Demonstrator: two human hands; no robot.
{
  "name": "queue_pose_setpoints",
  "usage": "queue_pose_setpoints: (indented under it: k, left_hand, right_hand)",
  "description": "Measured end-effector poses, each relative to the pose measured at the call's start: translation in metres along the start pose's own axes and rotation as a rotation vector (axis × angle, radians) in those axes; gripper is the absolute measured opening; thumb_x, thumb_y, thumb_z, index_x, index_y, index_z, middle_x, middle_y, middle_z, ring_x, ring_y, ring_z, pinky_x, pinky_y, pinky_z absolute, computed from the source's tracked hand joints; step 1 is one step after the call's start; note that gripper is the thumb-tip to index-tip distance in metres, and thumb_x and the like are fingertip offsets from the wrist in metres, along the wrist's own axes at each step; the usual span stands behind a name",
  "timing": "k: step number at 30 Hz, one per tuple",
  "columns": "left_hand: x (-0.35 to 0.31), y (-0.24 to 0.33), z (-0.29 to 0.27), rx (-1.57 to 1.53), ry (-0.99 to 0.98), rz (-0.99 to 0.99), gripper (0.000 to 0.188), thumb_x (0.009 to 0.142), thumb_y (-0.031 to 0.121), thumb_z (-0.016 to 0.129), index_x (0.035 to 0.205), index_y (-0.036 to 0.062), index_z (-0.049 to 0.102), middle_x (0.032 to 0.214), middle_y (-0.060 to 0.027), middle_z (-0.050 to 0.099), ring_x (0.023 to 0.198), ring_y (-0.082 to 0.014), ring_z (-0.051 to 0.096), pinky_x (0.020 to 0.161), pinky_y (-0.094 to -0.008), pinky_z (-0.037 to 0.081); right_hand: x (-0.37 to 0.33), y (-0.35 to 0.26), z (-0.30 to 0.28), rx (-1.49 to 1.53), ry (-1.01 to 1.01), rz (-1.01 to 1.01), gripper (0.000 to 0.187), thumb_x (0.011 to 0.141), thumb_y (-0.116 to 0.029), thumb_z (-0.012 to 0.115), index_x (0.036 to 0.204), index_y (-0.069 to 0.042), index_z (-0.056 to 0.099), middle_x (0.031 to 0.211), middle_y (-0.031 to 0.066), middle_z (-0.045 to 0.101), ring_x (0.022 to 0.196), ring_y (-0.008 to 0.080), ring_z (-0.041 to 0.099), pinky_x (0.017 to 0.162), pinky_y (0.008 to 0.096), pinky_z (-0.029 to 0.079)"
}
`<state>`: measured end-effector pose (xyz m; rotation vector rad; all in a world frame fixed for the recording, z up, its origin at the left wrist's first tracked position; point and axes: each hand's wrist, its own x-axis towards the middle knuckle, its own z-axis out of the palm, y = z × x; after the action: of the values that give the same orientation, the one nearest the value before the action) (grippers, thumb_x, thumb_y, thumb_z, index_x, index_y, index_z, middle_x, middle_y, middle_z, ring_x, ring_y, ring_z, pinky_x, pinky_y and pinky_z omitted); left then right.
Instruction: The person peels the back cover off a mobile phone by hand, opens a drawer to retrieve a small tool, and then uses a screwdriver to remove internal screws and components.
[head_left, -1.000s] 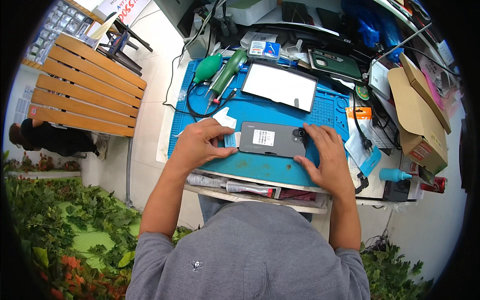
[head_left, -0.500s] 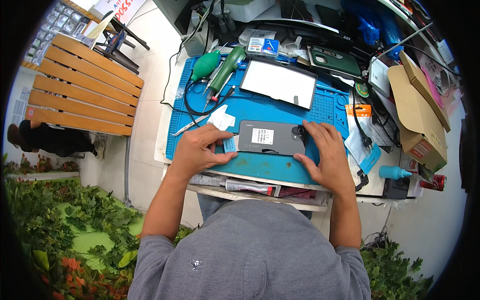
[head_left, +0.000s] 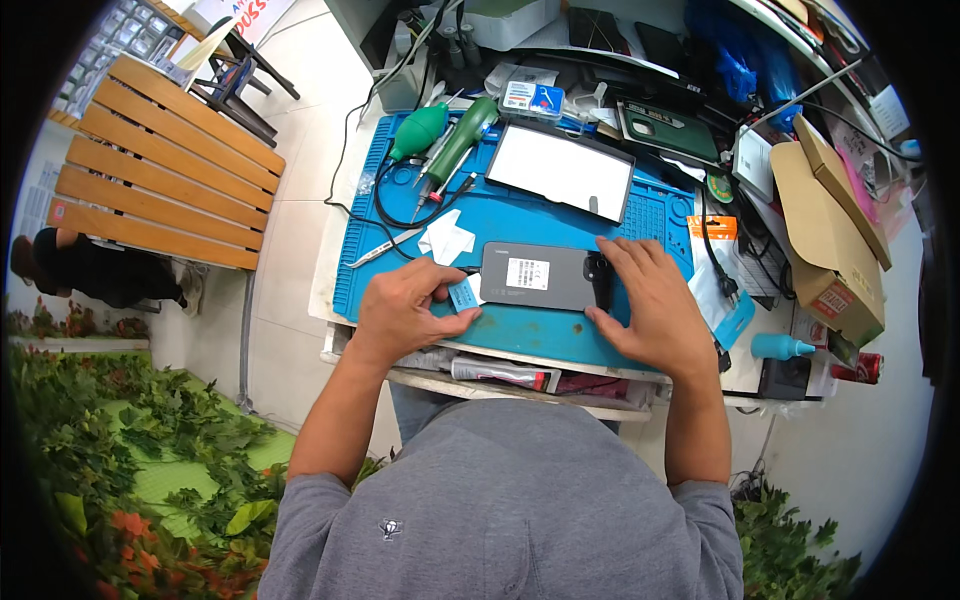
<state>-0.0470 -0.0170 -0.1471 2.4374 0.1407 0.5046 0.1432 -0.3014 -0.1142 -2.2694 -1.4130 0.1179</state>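
Observation:
A dark grey smartphone [head_left: 550, 290] lies back side up, level with the blue work mat [head_left: 535, 337]; I cannot tell whether it touches the mat. A white label is stuck on its back, and its camera block [head_left: 597, 268] is at the right end. My right hand [head_left: 655, 305] spans that end, thumb at the near corner and fingers at the far corner, steadying the phone. At the left end, my left hand [head_left: 405, 305] pinches a small blue and white tab [head_left: 464, 295] between thumb and fingers, partly hidden by them.
Beyond the phone are a white panel in a black frame [head_left: 560, 170], a green screwdriver [head_left: 462, 145], a green blower bulb [head_left: 420, 130], tweezers [head_left: 385, 248] and crumpled white tissue [head_left: 447, 238]. To the right stand a light-blue bottle [head_left: 780, 346] and an open cardboard box [head_left: 825, 220].
The view has shifted slightly. The phone's right end has turned a little, and my right hand's fingers have moved slightly left over its far corner. My left hand still pinches the tab.

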Motion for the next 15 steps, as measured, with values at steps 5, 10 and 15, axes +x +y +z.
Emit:
queue_pose_setpoints:
  k: [5,10,15]
  left_hand:
    - [0.011,0.0,-0.007,0.016,-0.025,0.047,0.039,0.072,0.019,0.097,0.106,0.0075,0.081,0.079,-0.002,0.067,0.062,-0.0111,0.06,0.055,-0.0261,0.05]
    - [0.025,-0.003,-0.013,0.076,-0.11,0.063,0.038,0.071,0.023,0.095,0.104,0.0103,0.081,0.08,-0.0017,0.067,0.066,-0.0144,0.065,0.06,-0.0291,0.054]
    - [0.034,-0.009,-0.017,0.087,-0.143,0.117,0.036,0.074,0.027,0.092,0.104,0.0117,0.079,0.082,-0.0024,0.067,0.068,-0.0176,0.068,0.061,-0.0322,0.055]
  right_hand:
    - [0.026,-0.026,0.006,-0.041,-0.022,-0.093,0.084,0.081,-0.037,0.089,0.148,0.001,0.055,0.145,0.0212,0.059,0.134,0.0404,0.054,0.116,0.0502,0.043]
    - [0.059,-0.038,0.035,0.027,-0.074,-0.182,0.084,0.082,-0.046,0.089,0.143,0.003,0.059,0.139,0.0184,0.061,0.129,0.0363,0.054,0.11,0.0468,0.044]
    - [0.072,-0.035,0.047,-0.007,-0.077,-0.192,0.075,0.082,-0.043,0.089,0.136,0.003,0.064,0.128,0.0163,0.063,0.12,0.033,0.057,0.104,0.0442,0.044]
